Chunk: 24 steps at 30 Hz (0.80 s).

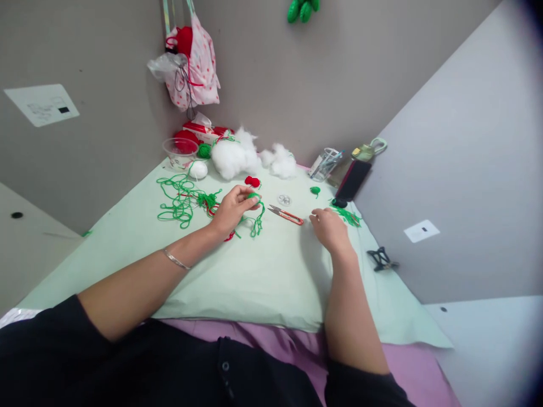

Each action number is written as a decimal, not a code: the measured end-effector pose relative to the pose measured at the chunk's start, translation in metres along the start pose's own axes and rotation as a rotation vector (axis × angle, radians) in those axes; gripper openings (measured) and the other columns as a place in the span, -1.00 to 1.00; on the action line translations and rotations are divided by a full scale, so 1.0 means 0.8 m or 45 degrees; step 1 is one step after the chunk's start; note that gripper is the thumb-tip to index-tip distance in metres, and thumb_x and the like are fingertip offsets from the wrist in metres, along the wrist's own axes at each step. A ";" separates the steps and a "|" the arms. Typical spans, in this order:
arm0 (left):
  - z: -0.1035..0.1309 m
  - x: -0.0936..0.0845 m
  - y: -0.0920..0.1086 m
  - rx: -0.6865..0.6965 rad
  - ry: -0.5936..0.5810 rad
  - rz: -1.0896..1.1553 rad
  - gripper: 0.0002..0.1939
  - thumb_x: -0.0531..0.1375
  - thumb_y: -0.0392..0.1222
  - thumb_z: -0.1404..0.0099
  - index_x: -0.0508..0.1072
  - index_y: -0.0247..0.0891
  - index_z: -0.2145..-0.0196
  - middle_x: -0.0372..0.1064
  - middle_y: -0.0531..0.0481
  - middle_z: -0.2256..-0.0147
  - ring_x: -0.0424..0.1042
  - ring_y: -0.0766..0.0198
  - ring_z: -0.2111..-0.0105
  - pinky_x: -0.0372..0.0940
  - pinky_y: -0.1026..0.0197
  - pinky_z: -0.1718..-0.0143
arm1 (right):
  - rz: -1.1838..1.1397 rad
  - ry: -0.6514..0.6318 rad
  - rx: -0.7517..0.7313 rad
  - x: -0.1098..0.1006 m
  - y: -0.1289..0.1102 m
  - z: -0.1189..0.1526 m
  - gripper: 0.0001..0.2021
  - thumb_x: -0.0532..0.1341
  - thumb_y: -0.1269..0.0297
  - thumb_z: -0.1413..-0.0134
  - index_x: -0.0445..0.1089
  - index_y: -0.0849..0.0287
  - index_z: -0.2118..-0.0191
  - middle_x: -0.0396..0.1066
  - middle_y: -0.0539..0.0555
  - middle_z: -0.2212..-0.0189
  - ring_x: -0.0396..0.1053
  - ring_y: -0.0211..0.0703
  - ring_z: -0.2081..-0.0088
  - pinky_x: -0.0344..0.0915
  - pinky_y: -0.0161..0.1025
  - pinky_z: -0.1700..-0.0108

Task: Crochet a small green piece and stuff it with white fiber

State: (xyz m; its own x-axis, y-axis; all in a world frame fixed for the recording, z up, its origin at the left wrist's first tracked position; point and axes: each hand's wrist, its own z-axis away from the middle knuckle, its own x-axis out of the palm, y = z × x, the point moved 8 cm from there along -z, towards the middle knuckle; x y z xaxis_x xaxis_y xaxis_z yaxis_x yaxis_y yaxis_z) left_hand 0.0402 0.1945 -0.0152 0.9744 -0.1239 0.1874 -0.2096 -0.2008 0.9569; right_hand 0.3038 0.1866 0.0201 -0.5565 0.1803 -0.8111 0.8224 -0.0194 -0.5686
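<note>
My left hand (236, 208) pinches a small green crochet piece (253, 195) between thumb and fingers. Loose green yarn tails (257, 223) trail from it onto the table cover. To the right, my right hand (331, 229) is closed, its fingertips pressed together; whatever they hold, if anything, is too small to make out. Between the hands lie thread snips (286, 215) with orange-red handles, apart from both. Just behind them sits a small clear round case (284, 200). A red crochet piece (252, 181) rests beyond my left hand, and a small green one (315, 191) beyond my right.
Tangled green yarn (178, 203) spreads left of my left hand. White stuffing (235, 155), a clear plastic tub (180, 152) and a white yarn ball (198, 170) stand behind. At right are a pen holder (326, 165), a leaning phone (354, 180) and green yarn scraps (348, 216).
</note>
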 end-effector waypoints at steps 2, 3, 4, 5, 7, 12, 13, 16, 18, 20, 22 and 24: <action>0.004 0.006 -0.001 -0.014 -0.020 0.033 -0.72 0.30 -0.11 -0.25 0.33 -0.23 0.17 0.48 -0.04 0.18 0.54 0.23 0.19 0.40 0.05 0.01 | -0.066 0.009 -0.079 0.010 -0.017 0.004 -0.71 0.14 0.23 -0.28 0.50 0.24 0.03 0.45 0.36 -0.06 0.36 0.13 -0.13 0.23 0.01 -0.15; 0.006 0.009 -0.002 -0.015 -0.031 0.041 -0.71 0.32 -0.12 -0.23 0.32 -0.23 0.17 0.48 -0.05 0.17 0.54 0.23 0.16 0.40 0.05 -0.02 | -0.129 -0.022 -0.132 0.020 -0.031 0.008 -0.67 0.13 0.17 -0.31 0.47 0.20 -0.04 0.46 0.30 -0.08 0.39 0.05 -0.10 0.26 -0.04 -0.14; 0.008 0.012 -0.002 -0.014 -0.043 0.043 -0.70 0.33 -0.13 -0.22 0.33 -0.23 0.17 0.48 -0.05 0.16 0.53 0.22 0.13 0.38 0.05 -0.04 | -0.190 -0.078 -0.183 0.033 -0.045 0.014 -0.65 0.13 0.10 -0.32 0.45 0.14 -0.08 0.49 0.21 -0.07 0.43 -0.03 -0.05 0.31 -0.11 -0.10; 0.009 0.014 -0.002 -0.011 -0.054 0.039 -0.70 0.34 -0.14 -0.21 0.34 -0.22 0.17 0.49 -0.06 0.14 0.52 0.21 0.09 0.37 0.06 -0.06 | -0.283 -0.161 -0.251 0.047 -0.061 0.020 -0.64 0.13 0.04 -0.32 0.45 0.07 -0.09 0.52 0.14 -0.04 0.46 -0.10 0.00 0.34 -0.16 -0.06; 0.010 0.016 -0.003 -0.012 -0.078 0.018 -0.70 0.35 -0.15 -0.20 0.41 -0.22 0.15 0.50 -0.06 0.10 0.50 0.20 0.05 0.35 0.09 -0.07 | -0.651 -0.335 -0.356 0.070 -0.087 0.033 -0.69 0.29 0.03 -0.17 0.51 0.13 0.09 0.56 0.12 0.12 0.47 -0.10 0.12 0.35 -0.16 0.01; 0.009 0.023 -0.015 -0.098 -0.194 -0.041 -0.70 0.35 -0.09 -0.22 0.54 -0.24 0.13 0.53 -0.03 0.28 0.53 0.21 0.31 0.39 0.12 0.17 | -0.945 -0.197 -0.342 0.064 -0.089 0.036 -0.76 0.29 0.07 -0.17 0.45 0.14 0.38 0.51 0.07 0.24 0.41 -0.17 0.17 0.32 -0.21 0.06; 0.009 0.025 -0.017 -0.108 -0.212 -0.035 -0.70 0.35 -0.08 -0.22 0.53 -0.25 0.13 0.52 -0.01 0.31 0.52 0.23 0.33 0.39 0.13 0.19 | -1.033 -0.183 -0.326 0.060 -0.088 0.035 -0.77 0.28 0.08 -0.18 0.43 0.13 0.37 0.52 0.08 0.18 0.41 -0.18 0.14 0.32 -0.21 0.05; 0.011 0.030 -0.018 -0.104 -0.237 -0.002 -0.72 0.34 -0.11 -0.21 0.47 -0.23 0.14 0.49 0.02 0.29 0.53 0.26 0.32 0.40 0.16 0.18 | -1.311 -0.300 -0.234 0.063 -0.087 0.035 -0.77 0.29 0.08 -0.16 0.36 0.12 0.36 0.52 0.08 0.16 0.40 -0.25 0.33 0.33 -0.25 0.26; 0.012 0.033 -0.017 -0.092 -0.238 0.010 -0.73 0.32 -0.13 -0.22 0.42 -0.22 0.15 0.47 0.03 0.27 0.53 0.28 0.31 0.40 0.17 0.17 | -1.294 -0.333 -0.186 0.070 -0.087 0.035 -0.76 0.29 0.05 -0.15 0.34 0.10 0.30 0.51 0.04 0.19 0.27 -0.34 0.51 0.21 -0.29 0.44; 0.014 0.034 -0.015 -0.076 -0.234 0.009 -0.74 0.31 -0.14 -0.23 0.39 -0.21 0.16 0.45 0.04 0.26 0.52 0.29 0.30 0.40 0.19 0.17 | -1.090 -0.262 -0.204 0.071 -0.086 0.035 -0.75 0.29 0.03 -0.14 0.34 0.09 0.27 0.48 -0.01 0.28 0.17 -0.37 0.56 0.10 -0.31 0.50; 0.015 0.035 -0.014 -0.057 -0.232 0.001 -0.74 0.31 -0.15 -0.23 0.39 -0.21 0.15 0.43 0.04 0.24 0.49 0.31 0.28 0.39 0.20 0.16 | -0.881 -0.244 -0.251 0.075 -0.089 0.036 -0.73 0.31 0.02 -0.13 0.38 0.13 0.34 0.41 -0.05 0.45 0.13 -0.34 0.54 0.06 -0.30 0.48; 0.017 0.036 -0.012 -0.047 -0.247 -0.013 -0.72 0.31 -0.14 -0.22 0.41 -0.22 0.13 0.44 0.03 0.23 0.47 0.30 0.28 0.39 0.20 0.16 | -0.785 -0.284 -0.287 0.082 -0.091 0.038 -0.68 0.31 0.00 -0.11 0.40 0.15 0.46 0.28 -0.07 0.58 0.08 -0.31 0.53 0.01 -0.29 0.46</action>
State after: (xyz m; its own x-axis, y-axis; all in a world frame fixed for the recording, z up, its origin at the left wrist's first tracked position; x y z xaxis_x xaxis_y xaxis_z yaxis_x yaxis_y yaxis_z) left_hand 0.0695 0.1797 -0.0223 0.9419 -0.3076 0.1349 -0.1933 -0.1680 0.9666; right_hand 0.2040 0.1702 0.0042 -0.9215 -0.1140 -0.3714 0.3389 0.2311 -0.9120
